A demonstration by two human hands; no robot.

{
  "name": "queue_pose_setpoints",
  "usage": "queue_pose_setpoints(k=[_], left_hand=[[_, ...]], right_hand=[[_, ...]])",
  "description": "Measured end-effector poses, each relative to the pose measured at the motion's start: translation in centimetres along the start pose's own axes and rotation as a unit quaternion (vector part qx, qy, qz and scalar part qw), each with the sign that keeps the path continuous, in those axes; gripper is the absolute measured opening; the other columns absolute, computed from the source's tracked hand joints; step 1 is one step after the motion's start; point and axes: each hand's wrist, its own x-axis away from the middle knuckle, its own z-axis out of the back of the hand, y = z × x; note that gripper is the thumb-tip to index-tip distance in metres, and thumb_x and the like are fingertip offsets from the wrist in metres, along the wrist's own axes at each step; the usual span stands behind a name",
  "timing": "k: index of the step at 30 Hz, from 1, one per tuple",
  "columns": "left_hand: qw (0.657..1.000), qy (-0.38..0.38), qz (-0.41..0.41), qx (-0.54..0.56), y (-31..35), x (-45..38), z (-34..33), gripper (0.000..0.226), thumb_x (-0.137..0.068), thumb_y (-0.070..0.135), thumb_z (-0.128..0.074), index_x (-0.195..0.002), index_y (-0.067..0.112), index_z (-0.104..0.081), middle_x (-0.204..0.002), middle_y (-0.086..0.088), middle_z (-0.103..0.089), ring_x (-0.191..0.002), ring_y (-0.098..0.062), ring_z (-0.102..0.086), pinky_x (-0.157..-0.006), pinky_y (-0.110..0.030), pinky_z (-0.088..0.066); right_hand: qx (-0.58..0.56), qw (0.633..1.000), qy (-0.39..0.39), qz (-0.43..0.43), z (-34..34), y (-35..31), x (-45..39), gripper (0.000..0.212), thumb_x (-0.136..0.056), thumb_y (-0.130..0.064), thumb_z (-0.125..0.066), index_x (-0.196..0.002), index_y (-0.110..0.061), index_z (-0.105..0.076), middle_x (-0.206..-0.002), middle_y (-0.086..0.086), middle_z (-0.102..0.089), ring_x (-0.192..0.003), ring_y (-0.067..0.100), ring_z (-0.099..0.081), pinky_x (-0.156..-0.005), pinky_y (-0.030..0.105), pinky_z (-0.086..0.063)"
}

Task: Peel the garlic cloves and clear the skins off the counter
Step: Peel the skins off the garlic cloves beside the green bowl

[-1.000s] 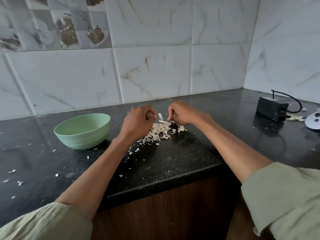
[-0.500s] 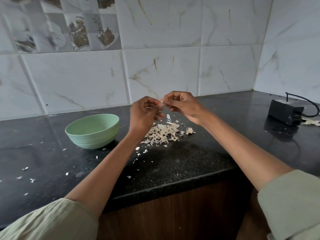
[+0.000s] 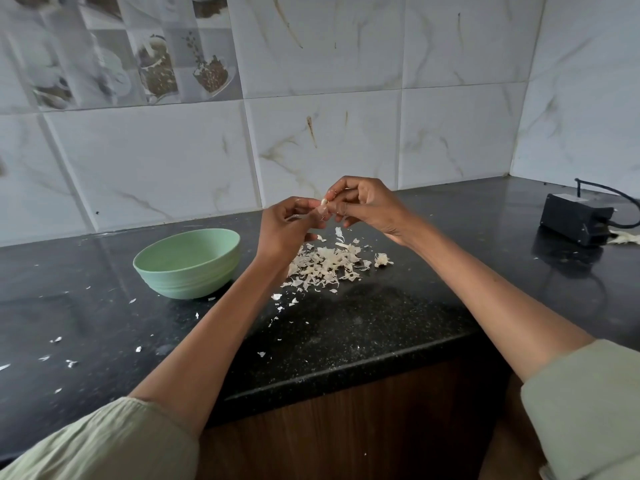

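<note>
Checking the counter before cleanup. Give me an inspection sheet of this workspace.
Surface: black speckled counter, skin flecks scattered across it.
Job's things: garlic clove held above the pile of skins; green bowl left of the pile, inside not visible.
Clutter: small root tuft beside the pile.
Hands: left hand and right hand both pinch the clove.
Cables: black cord running from the black box.
Surroundings: marble-look wall tiles, wooden cabinet front.

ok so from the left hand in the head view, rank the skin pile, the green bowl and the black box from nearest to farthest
From the left hand:
1. Skin pile, on the counter just below and right of it.
2. Green bowl, to its left.
3. Black box, far right, near the wall corner.
</note>
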Motion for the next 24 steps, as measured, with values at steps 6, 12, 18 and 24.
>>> queue_pose_setpoints(k=[6, 12, 18, 24], left_hand=[[0.998, -0.001, 0.048, 0.045, 0.2, -0.2, 0.0, 0.011, -0.097, 0.012, -0.074, -0.101, 0.001, -0.074, -0.093, -0.011, -0.079, -0.078, -0.012, -0.073, -0.064, -0.022, -0.055], [0.999, 0.023, 0.018, -0.042, -0.1, -0.3, 0.2, 0.019, -0.094, 0.017, -0.081, -0.103, 0.001, -0.076, -0.09, -0.006, -0.081, -0.07, -0.009, -0.071, -0.064, -0.023, -0.057], [0.997, 0.032, -0.014, -0.075, -0.3, 0.0, -0.1, 0.019, -0.091, 0.02, -0.085, -0.097, 0.003, -0.077, -0.084, -0.011, -0.08, -0.073, -0.021, -0.076, -0.068, -0.032, -0.063], [0.996, 0.042, -0.009, -0.078, -0.3, 0.2, -0.6, 0.011, -0.089, 0.01, -0.084, -0.092, 0.002, -0.077, -0.08, -0.013, -0.079, -0.073, -0.027, -0.079, -0.073, -0.037, -0.066]], right_hand=[[0.15, 0.984, 0.069, 0.069, -0.3, -0.6, -0.1, 0.021, -0.085, -0.025, -0.087, -0.101, -0.016, -0.077, -0.097, -0.006, -0.076, -0.078, 0.003, -0.064, -0.075, 0.023, -0.056], [0.194, 0.973, 0.085, 0.091, -1.1, -1.1, -0.2, 0.009, -0.087, -0.016, -0.084, -0.096, -0.016, -0.082, -0.092, -0.009, -0.079, -0.082, 0.013, -0.074, -0.081, 0.03, -0.061], [0.21, 0.968, 0.091, 0.106, -1.5, -1.3, 0.1, 0.012, -0.084, -0.01, -0.083, -0.094, -0.013, -0.078, -0.086, -0.008, -0.077, -0.079, 0.009, -0.073, -0.073, 0.022, -0.058], [0.201, 0.97, 0.096, 0.098, -1.8, -1.2, 0.2, 0.016, -0.081, 0.0, -0.077, -0.089, -0.007, -0.065, -0.082, 0.007, -0.074, -0.068, 0.015, -0.068, -0.067, 0.031, -0.059]])
